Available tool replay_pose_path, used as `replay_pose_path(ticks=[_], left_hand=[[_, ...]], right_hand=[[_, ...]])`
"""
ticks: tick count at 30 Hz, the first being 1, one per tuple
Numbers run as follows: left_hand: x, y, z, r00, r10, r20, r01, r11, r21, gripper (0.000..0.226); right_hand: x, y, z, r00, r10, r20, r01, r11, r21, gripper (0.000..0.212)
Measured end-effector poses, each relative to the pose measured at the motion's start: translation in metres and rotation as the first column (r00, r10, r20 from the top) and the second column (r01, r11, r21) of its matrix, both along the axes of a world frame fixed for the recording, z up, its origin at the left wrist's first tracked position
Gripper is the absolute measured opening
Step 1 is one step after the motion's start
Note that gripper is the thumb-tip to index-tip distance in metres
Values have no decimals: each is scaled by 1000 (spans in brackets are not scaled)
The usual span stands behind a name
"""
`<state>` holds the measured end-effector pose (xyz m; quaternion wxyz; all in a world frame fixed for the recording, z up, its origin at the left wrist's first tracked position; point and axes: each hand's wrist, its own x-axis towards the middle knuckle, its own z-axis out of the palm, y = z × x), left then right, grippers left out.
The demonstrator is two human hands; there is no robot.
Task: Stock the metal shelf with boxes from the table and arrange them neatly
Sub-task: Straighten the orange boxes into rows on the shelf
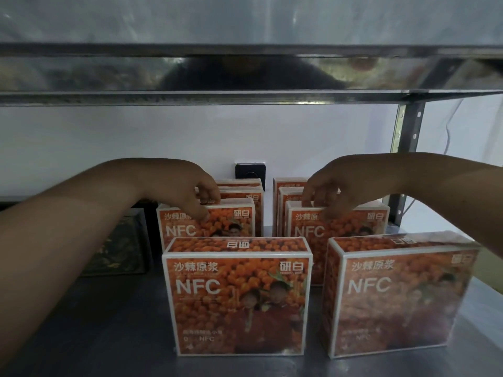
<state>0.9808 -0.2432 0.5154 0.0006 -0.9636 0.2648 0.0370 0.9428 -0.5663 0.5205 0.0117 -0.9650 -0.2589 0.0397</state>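
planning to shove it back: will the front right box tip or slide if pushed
The front right box stands upright on a narrow base, so a high push may tip it. Its glossy wrap on the smooth shelf probably slides. Square edges suggest stiffness.

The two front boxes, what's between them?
A narrow strip of bare metal shelf separates the front left box and front right box, in the head view.

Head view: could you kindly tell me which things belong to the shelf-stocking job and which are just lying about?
Job: grey metal shelf; front-left orange rectangular NFC carton; front-right carton; second-left carton in left grip; second-right carton in right grip.
Lying about: dark patterned box; black wall socket; white cable.
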Motion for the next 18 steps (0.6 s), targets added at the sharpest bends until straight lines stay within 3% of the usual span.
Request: replay_pose_path(ticks=[3,7,9,14,18], left_hand=[[2,2,5,1000,-10,-26,7,996,-89,44],[16,0,8,985,10,170,38,961,-275,32],[28,-3,7,973,26,230,35,966,-256,24],[48,-7,3,989,46,141,-29,992,-120,32],[55,-7,0,994,32,108,-18,992,-126,25]], right_hand=[[-1,-3,6,999,-8,-49,8,1000,7,42],[11,-13,15,996,-52,78,36,981,188,45],[23,-19,13,988,-98,116,82,988,129,38],[49,-26,5,991,-134,7,134,991,-8,42],[58,-25,0,988,-146,59,151,984,-92,42]])
